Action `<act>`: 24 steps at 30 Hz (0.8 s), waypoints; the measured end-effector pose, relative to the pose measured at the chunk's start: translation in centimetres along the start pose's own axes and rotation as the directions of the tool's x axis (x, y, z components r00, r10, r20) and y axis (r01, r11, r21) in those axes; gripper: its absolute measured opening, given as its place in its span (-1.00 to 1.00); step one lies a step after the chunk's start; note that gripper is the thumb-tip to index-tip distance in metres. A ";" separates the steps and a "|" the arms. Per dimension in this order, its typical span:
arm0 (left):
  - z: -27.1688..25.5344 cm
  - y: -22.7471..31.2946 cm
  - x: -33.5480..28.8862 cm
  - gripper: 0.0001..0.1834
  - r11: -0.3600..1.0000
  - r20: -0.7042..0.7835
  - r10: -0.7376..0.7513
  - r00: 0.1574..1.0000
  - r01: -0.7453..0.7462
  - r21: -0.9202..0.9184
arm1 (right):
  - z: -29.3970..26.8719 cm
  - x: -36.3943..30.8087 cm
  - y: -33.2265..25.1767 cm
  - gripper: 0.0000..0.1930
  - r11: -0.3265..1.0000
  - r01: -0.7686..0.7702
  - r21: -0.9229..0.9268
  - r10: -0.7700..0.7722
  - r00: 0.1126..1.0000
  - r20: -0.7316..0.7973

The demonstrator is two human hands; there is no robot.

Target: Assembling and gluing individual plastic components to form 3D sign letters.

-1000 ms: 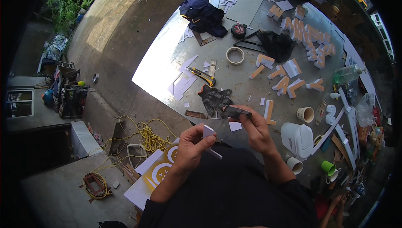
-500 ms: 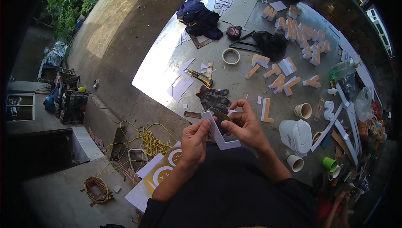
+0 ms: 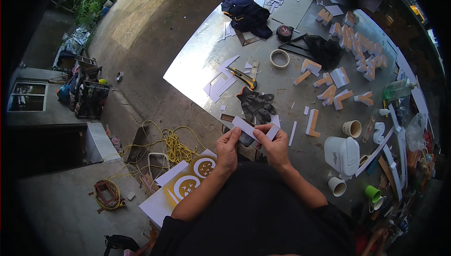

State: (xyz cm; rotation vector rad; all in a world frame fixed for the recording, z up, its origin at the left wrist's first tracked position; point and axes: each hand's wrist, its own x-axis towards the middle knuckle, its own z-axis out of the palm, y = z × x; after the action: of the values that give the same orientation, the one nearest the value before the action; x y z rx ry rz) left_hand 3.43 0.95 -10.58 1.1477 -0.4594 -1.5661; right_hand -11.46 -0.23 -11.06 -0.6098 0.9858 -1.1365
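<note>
Left hand: here it is, the left hand (image 3: 227, 151), thumb and fingers pinched closed on one end of a white L-shaped piece (image 3: 243, 127).
Right hand: the right hand (image 3: 275, 149) pinches too, fingers curled round the piece's short leg.
White piece: flat, smooth, straight-edged, held up between both hands at the table's near edge.
Under it: a dark, thin pad (image 3: 245, 139), half hidden; I can't tell which hand grips it.
Cups: a pale cup (image 3: 337, 186) and a green cup (image 3: 372, 193), both tipped towards us, contents too dim to tell.
Tub: white plastic tub (image 3: 340, 156), boxy, lid on, inside hidden.
Glove: grey knitted glove (image 3: 256, 104), orange cuff, limp on the sheet-metal table (image 3: 277, 89).
Bottle: see-through bottle (image 3: 397, 90), greenish; liquid or plastic, I can't say.
Tape: a pale, round tape roll (image 3: 280, 59).
Letters: chunky block letters (image 3: 357, 44), white-sided, tan-faced, bunched together.
Cloth: navy, crumpled cloth (image 3: 246, 15) beyond.
</note>
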 end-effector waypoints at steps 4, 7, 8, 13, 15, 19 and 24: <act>-5.9 -1.5 1.9 -0.79 0.881 -0.103 0.093 0.990 -0.034 0.472 | -2.0 0.9 0.3 -0.81 0.999 -0.046 -0.015 0.046 0.999 0.005; -10.4 -1.7 4.1 -0.72 0.818 -0.145 0.204 0.968 -0.088 0.568 | -1.8 0.7 -0.1 -0.81 0.940 -0.329 0.092 0.329 0.944 0.025; -11.7 -1.6 4.7 -0.69 0.798 -0.189 0.288 0.939 -0.126 0.590 | -1.8 0.6 0.8 -0.81 0.940 -0.329 0.088 0.330 0.944 0.014; -17.9 -1.4 9.5 -0.61 0.765 -0.214 0.308 0.927 -0.108 0.635 | -0.1 0.7 4.7 -0.79 0.976 -0.167 -0.141 0.164 0.986 -0.030; -18.5 -0.8 11.4 -0.60 0.754 -0.189 0.309 0.932 -0.119 0.646 | 1.6 1.0 5.5 -0.83 0.925 -0.136 -0.354 0.104 0.989 -0.108; -20.2 -0.6 15.8 -0.61 0.683 -0.101 0.403 0.910 -0.226 0.694 | 4.8 3.6 9.0 -0.85 0.794 0.023 -0.607 -0.168 0.969 -0.183; -23.2 0.0 19.3 -0.62 0.298 0.075 0.572 0.817 -0.292 0.909 | 10.2 8.2 12.4 -0.87 0.690 0.159 -0.706 -0.352 0.926 -0.136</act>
State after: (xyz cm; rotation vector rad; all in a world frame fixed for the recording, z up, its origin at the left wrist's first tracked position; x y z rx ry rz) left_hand 24.14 -10.19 -29.43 1.7976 -1.4295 -0.5376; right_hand 3.98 -4.53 -19.22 -1.2573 1.6206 -1.0957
